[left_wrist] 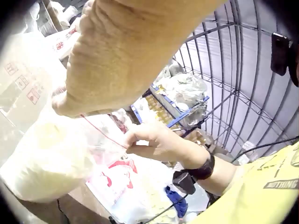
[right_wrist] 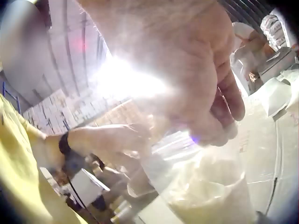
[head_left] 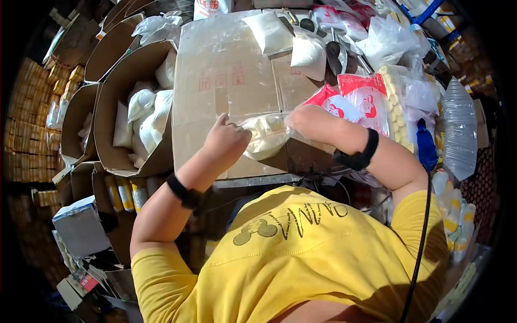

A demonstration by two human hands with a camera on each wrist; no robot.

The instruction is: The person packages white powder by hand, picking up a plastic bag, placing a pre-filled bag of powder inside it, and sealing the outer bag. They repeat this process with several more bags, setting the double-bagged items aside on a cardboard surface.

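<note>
A clear plastic bag (head_left: 266, 134) with pale yellow contents sits on the cardboard between my two hands. My left hand (head_left: 229, 137) holds the bag's edge on its left side, fingers curled. On the other side, my right hand (head_left: 313, 123) pinches the bag's opposite end. From the left wrist view, a thin red line (left_wrist: 103, 134) runs taut along the bag's top edge from the left fingertips to the right hand (left_wrist: 154, 143). The right wrist view has the bag (right_wrist: 208, 189) below my right fingers, its clear upper film stretched toward the left hand (right_wrist: 119, 144).
A flattened cardboard sheet (head_left: 226, 59) covers the worktop. Filled white bags (head_left: 308, 58), red-printed packets (head_left: 363, 99) and a black-handled tool (head_left: 334, 56) lie at the back and right. Open cartons (head_left: 99, 129) with white bags stand left. A blue item (head_left: 427, 148) hangs on a cord at right.
</note>
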